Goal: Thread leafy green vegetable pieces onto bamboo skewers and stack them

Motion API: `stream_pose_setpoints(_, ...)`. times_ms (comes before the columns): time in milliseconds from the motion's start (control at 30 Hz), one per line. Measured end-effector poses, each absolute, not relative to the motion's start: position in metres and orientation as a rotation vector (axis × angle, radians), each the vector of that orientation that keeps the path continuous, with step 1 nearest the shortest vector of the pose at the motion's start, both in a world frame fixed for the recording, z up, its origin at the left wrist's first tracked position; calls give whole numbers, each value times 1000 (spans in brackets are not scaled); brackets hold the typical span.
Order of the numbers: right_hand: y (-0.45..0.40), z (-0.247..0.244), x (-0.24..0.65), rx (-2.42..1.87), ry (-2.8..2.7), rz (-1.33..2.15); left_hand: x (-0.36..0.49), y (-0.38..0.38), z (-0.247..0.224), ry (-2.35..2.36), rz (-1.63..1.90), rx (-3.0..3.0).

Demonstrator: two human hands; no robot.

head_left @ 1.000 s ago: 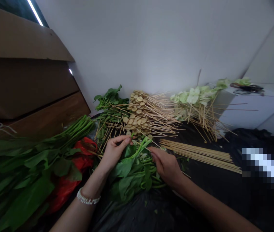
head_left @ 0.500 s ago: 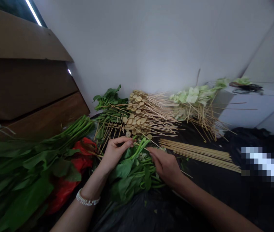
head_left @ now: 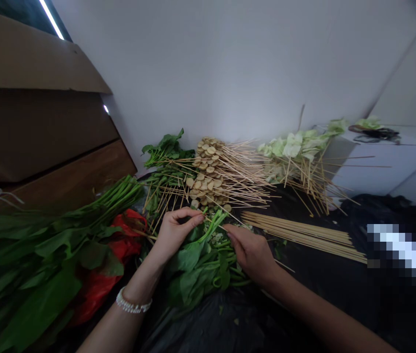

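Observation:
My left hand (head_left: 176,230), with a beaded bracelet at its wrist, is closed in a pinch on a leafy green stem (head_left: 205,211). Thumb and forefinger of my right hand (head_left: 254,252) grip a thin bamboo skewer (head_left: 284,265), whose rear end shows beyond the hand. Between both hands, the skewer's front part crosses several upright green stems (head_left: 215,225). Under them lies a pile of leafy greens (head_left: 193,277). My fingers partly hide where skewer and stems meet.
Skewered pale round slices (head_left: 209,169) lie beyond my hands, between skewered greens (head_left: 169,149) and skewered pale leaves (head_left: 292,144). Loose bamboo skewers (head_left: 303,235) rest on black plastic (head_left: 321,294) at right. Large greens (head_left: 38,274) and a red bag (head_left: 97,294) are left.
My left fingertips have shifted very slightly to the right along the stem. Everything else looks nearly the same.

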State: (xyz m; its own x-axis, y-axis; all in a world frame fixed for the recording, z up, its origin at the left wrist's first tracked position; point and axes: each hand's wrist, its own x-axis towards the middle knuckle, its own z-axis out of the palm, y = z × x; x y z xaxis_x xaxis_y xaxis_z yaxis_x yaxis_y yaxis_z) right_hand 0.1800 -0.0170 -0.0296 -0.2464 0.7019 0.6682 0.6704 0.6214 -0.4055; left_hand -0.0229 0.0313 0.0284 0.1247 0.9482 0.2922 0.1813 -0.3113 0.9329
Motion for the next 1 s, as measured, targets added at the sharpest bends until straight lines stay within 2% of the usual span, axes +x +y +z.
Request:
stream_pose_setpoints(467,-19,-37,178,-1052,-1979,22,-27,34,23,1075,999,1459)
stream_pose_setpoints(1000,-20,-28,175,-1086,-1974,-12,-17,26,24,1000,939,1606)
